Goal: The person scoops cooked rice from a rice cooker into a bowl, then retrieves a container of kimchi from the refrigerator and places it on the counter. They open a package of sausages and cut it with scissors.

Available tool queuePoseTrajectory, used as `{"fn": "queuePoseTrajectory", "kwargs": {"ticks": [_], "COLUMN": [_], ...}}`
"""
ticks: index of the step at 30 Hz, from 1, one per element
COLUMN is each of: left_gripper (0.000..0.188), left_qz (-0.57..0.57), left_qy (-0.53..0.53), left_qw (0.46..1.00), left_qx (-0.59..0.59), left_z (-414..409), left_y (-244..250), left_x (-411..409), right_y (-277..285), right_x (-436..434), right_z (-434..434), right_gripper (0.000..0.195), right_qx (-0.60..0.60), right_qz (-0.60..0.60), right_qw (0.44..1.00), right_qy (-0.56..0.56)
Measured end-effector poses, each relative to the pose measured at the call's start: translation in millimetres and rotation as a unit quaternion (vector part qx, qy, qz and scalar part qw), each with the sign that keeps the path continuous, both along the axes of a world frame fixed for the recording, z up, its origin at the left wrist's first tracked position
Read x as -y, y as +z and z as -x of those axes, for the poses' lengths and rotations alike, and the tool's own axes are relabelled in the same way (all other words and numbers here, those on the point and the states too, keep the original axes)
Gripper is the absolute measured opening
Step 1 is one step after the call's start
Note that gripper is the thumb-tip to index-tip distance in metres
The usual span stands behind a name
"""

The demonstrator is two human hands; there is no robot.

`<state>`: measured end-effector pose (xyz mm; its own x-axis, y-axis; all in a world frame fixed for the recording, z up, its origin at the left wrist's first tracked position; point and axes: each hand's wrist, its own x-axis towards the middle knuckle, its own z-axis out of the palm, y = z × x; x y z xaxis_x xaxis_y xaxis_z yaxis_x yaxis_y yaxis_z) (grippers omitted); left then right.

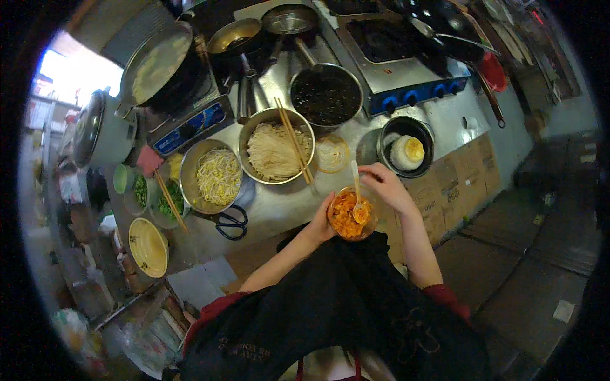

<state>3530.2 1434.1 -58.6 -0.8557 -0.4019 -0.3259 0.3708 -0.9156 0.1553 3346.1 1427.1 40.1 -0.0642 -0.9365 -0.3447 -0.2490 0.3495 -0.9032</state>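
My left hand (322,220) holds a clear round container (373,229) of chopped orange-red food (344,216), probably kimchi, just in front of the counter edge. A pale spoon (356,183) stands in the food, its handle leaning up towards the counter. My right hand (385,186) is beside the spoon, fingertips next to the upper handle; whether they grip it is unclear. Beyond the container, a clear round lid (332,153) lies on the steel counter (271,209). To its left is a steel bowl of pale noodles (274,150) with wooden chopsticks (291,138) across it.
A bowl of bean sprouts (219,176), black-handled scissors (232,223), chopped greens (170,200) and a yellow bowl (148,247) sit left. A dark-filled pan (326,95) is behind the noodles. A black pot (405,147) with white and yellow contents and a blue-knobbed stove (414,97) are right.
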Motion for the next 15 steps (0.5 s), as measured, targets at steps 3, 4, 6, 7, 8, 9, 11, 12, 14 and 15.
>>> {"fn": "queuePoseTrajectory", "kwargs": {"ticks": [3,4,6,7,8,9,11,12,14,15], "left_gripper": [0.055,0.054,0.052,0.052,0.052,0.052,0.052,0.052,0.053,0.053], "left_qz": [-0.021,-0.025,-0.032,-0.029,-0.026,-0.025,0.000,0.012,0.046,0.065], "left_qy": [-0.055,-0.066,-0.086,-0.080,-0.073,-0.071,-0.077,-0.079,-0.061,-0.049], "left_qw": [0.998,0.997,0.996,0.996,0.997,0.997,0.997,0.996,0.997,0.997], "left_qx": [-0.002,-0.007,-0.015,-0.012,-0.008,-0.005,0.026,0.041,0.022,0.015], "left_z": [11,18,31,34,39,45,56,63,80,88], "left_y": [5,7,15,20,27,34,47,50,52,53], "left_x": [4,5,8,10,11,12,16,18,21,23], "right_y": [19,22,36,45,53,57,52,51,49,45], "right_x": [1,-3,-13,-17,-23,-30,-40,-43,-47,-46], "right_z": [8,14,22,27,36,45,60,68,82,90], "right_gripper": [0.016,0.014,0.008,0.009,0.010,0.012,0.012,0.012,0.012,0.011], "right_qx": [-0.057,-0.048,-0.014,-0.064,-0.114,-0.164,-0.163,-0.136,-0.074,-0.005], "right_qz": [0.027,0.015,0.035,0.076,0.117,0.156,0.187,0.168,0.131,0.092], "right_qw": [0.996,0.998,0.999,0.995,0.986,0.974,0.969,0.976,0.988,0.992], "right_qy": [0.059,0.041,-0.030,-0.024,-0.018,-0.017,0.004,0.003,-0.026,-0.083]}}
